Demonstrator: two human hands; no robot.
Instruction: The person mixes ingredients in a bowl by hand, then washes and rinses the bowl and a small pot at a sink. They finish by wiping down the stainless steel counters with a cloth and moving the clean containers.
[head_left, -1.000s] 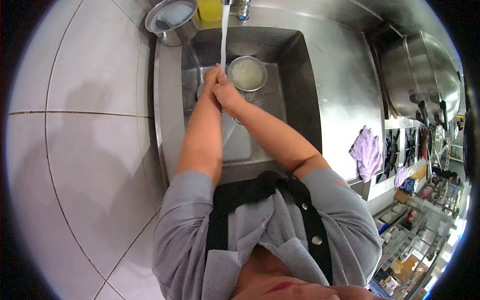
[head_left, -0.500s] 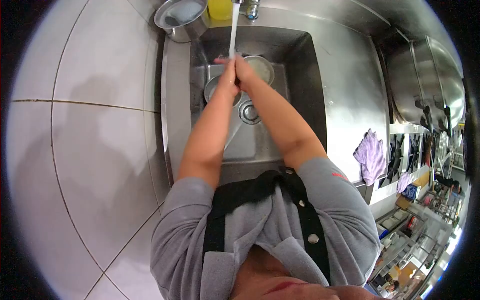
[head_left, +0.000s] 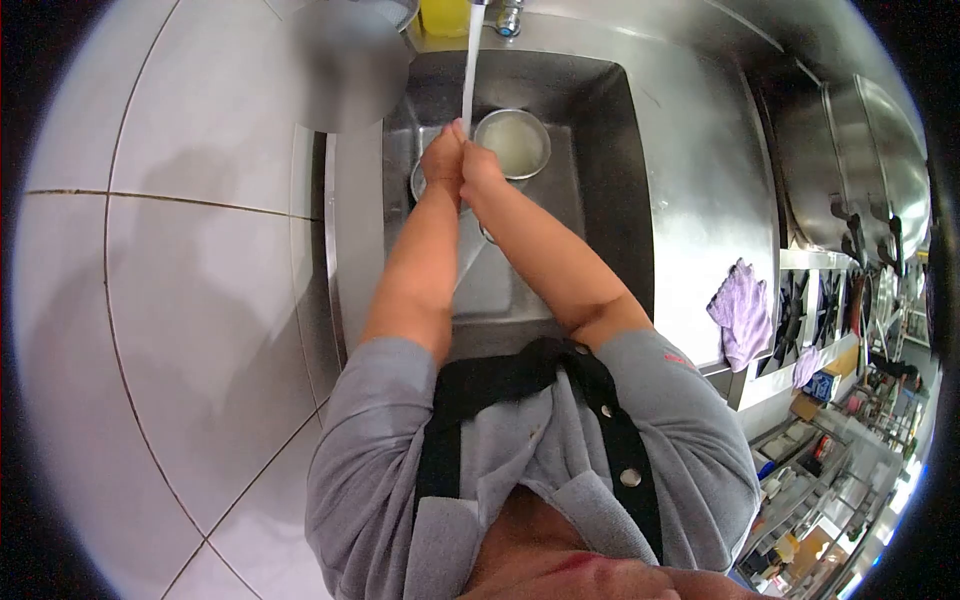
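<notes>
Bare left hand (head_left: 440, 158) and bare right hand (head_left: 481, 168): pressed together, finger opening indeterminable, no held item visible. Clear running water stream (head_left: 472, 75): at twelve o'clock, meeting hands; wetting under way, remainder indeterminable. Round silver metal bowl, cloudy pale contents (head_left: 515, 145): two o'clock, just beside, inside grey steel sink (head_left: 610, 190).

My wide-angle view is bright centrally, with black, bowed edges. Glare whitens the stainless-steel worktop (head_left: 700, 200); soft shadows cross the white wall tiles (head_left: 200, 300). A grey blur obscures the upper left.
</notes>
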